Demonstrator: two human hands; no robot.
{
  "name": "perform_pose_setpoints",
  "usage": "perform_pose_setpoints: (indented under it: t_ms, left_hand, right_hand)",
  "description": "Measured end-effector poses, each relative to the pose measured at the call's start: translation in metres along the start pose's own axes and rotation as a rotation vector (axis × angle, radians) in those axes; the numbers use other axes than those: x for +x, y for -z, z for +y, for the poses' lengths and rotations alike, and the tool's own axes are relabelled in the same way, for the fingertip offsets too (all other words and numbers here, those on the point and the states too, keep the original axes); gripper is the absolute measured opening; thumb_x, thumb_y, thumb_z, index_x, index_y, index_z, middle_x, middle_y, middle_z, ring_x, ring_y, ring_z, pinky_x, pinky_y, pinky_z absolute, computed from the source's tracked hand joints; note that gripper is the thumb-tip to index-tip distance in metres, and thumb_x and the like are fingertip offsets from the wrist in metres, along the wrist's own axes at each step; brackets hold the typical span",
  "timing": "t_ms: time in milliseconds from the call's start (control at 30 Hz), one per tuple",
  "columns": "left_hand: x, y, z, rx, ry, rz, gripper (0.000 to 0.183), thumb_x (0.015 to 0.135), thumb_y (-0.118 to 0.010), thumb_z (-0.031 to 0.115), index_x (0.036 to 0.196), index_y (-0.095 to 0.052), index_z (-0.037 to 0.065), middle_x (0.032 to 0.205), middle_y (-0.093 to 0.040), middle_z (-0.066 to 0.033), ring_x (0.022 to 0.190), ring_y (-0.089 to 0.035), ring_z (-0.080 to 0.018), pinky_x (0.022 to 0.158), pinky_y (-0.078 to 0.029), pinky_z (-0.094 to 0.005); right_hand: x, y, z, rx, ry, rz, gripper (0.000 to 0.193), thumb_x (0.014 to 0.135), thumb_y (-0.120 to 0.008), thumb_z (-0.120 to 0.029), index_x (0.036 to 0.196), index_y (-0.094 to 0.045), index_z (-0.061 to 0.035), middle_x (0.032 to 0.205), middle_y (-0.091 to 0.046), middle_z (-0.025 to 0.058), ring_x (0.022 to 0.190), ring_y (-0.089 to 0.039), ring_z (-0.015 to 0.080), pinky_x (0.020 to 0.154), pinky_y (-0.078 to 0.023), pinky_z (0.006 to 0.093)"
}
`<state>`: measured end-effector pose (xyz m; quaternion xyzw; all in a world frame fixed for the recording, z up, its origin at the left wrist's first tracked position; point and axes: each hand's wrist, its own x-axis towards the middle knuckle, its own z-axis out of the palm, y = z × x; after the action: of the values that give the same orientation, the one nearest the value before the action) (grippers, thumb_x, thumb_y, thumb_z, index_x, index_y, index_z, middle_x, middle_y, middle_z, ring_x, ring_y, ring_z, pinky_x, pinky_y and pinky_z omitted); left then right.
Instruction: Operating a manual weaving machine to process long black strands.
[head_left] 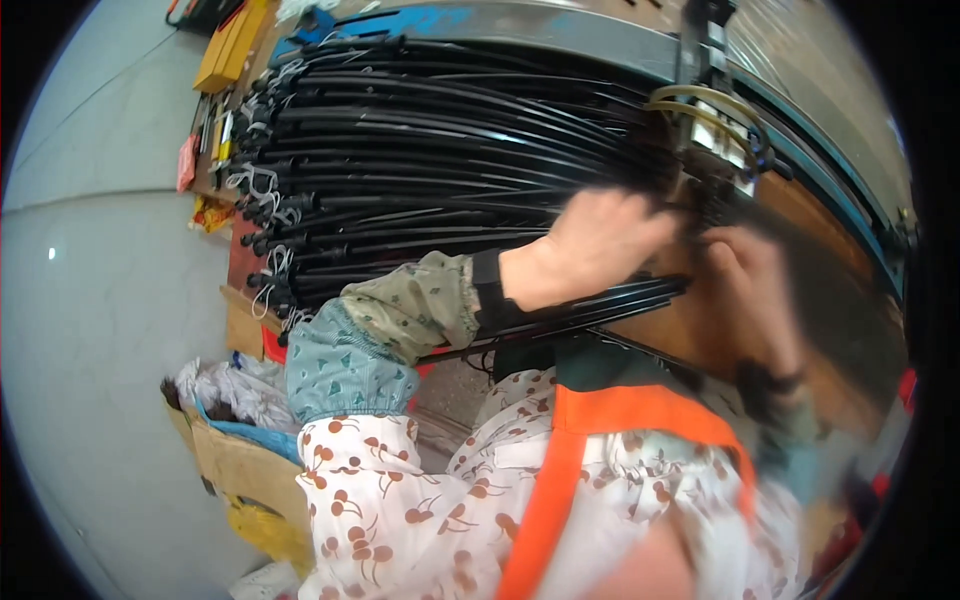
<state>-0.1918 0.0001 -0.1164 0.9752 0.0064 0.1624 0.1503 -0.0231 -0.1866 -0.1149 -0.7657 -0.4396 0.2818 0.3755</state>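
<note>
The bench (665,335) has a brown top, and a big chunk of it's buried under long black tubes (420,130) lying side by side, white strings (265,182) at their left ends. Yellow box (228,48) at the far left corner, slim stick-like things (220,130) near it.

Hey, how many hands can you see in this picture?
2: the left hand, by the right end of the black bundle, and the right hand, blurred, farther right. No others show.
</note>
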Motion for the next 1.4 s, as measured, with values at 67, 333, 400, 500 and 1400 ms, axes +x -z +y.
perform_pose_setpoints:
  t_ms: [67,333,400,500,1400]
  left_hand:
    - [0.010,0.004,0.008,-0.054,-0.018,-0.030,0.008,0.089,-0.065,0.020,0.085,-0.061,0.014,0.068,-0.057,-0.0056,0.061,-0.063,-0.0258,0.049,-0.051,-0.0380]
    - [0.040,0.015,0.025,0.026,-0.094,-0.105,0.011,0.092,-0.068,0.016,0.102,-0.066,0.010,0.067,-0.052,-0.0088,0.059,-0.057,-0.0290,0.049,-0.045,-0.0405]
    - [0.040,0.022,0.027,0.070,-0.145,-0.148,0.012,0.093,-0.066,0.014,0.103,-0.065,0.008,0.068,-0.052,-0.0107,0.059,-0.056,-0.0304,0.049,-0.044,-0.0417]
    - [0.053,0.032,0.035,0.126,-0.225,-0.151,0.013,0.093,-0.066,0.013,0.103,-0.064,0.004,0.073,-0.053,-0.0125,0.066,-0.057,-0.0320,0.053,-0.045,-0.0424]
    - [0.252,0.038,0.088,0.383,-0.736,-0.137,0.062,0.080,-0.053,-0.007,0.142,-0.047,-0.001,0.080,-0.052,-0.0111,0.077,-0.056,-0.0280,0.069,-0.048,-0.0383]
  right_hand:
    - [-0.016,0.004,0.002,0.074,-0.038,0.120,0.019,0.092,-0.065,-0.013,0.104,-0.072,0.0000,0.098,-0.072,0.0134,0.085,-0.067,0.0200,0.076,-0.051,0.0317]
    - [-0.020,-0.010,0.039,0.270,0.163,0.430,0.021,0.088,-0.071,-0.022,0.104,-0.076,-0.0087,0.088,-0.074,0.0077,0.082,-0.067,0.0209,0.074,-0.053,0.0341]
    - [-0.025,-0.002,0.040,-0.173,0.391,0.573,0.029,0.084,-0.074,-0.023,0.110,-0.073,-0.0110,0.074,-0.063,0.0010,0.071,-0.059,0.0197,0.064,-0.049,0.0340]
    - [-0.028,0.020,0.036,-0.628,0.652,0.738,0.040,0.082,-0.071,-0.018,0.121,-0.067,-0.0115,0.071,-0.048,-0.0014,0.071,-0.053,0.0193,0.059,-0.046,0.0309]
    - [-0.130,0.201,0.154,-0.585,-0.003,0.787,0.040,0.084,-0.076,-0.037,0.118,-0.070,-0.0163,0.075,-0.069,0.0107,0.066,-0.068,0.0268,0.057,-0.053,0.0333]
